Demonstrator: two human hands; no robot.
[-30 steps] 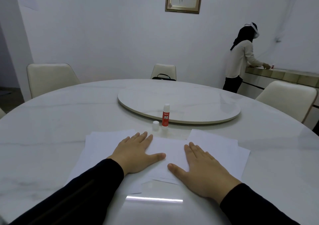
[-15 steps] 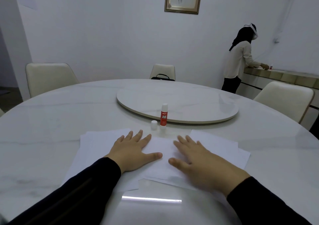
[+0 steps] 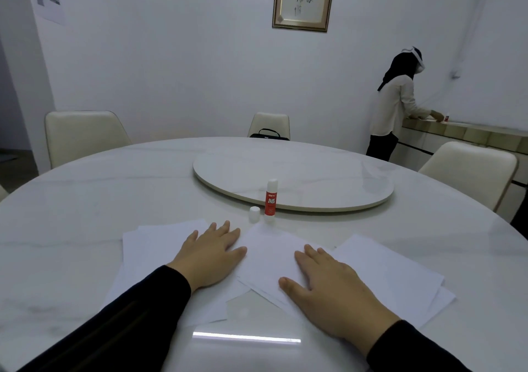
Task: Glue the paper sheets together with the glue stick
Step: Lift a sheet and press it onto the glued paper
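Paper sheets (image 3: 265, 260) lie spread in loose, overlapping layers across the lower middle of the frame, flat on the white marble tabletop (image 3: 85, 206). One sheet sits on top at the centre, turned at an angle, with others fanning out to the lower left and lower right beneath it. Both hands lie flat on the paper with fingers straight, gripping nothing: the left hand (image 3: 208, 254) presses the sheets left of centre, its thumb reaching the edge of the top sheet, and the right hand (image 3: 331, 291) rests on the top sheet's lower right part. Black sleeves cover both forearms. Just above the sheets, near the frame's centre, the red and white glue stick (image 3: 271, 199) stands upright and uncapped, with its small white cap (image 3: 254, 213) standing just beside it on the left. Behind these lies a round turntable (image 3: 314, 177). Cream chairs (image 3: 83, 134) ring the tabletop. At the upper right, another person (image 3: 397, 106) stands at a side counter, facing away.
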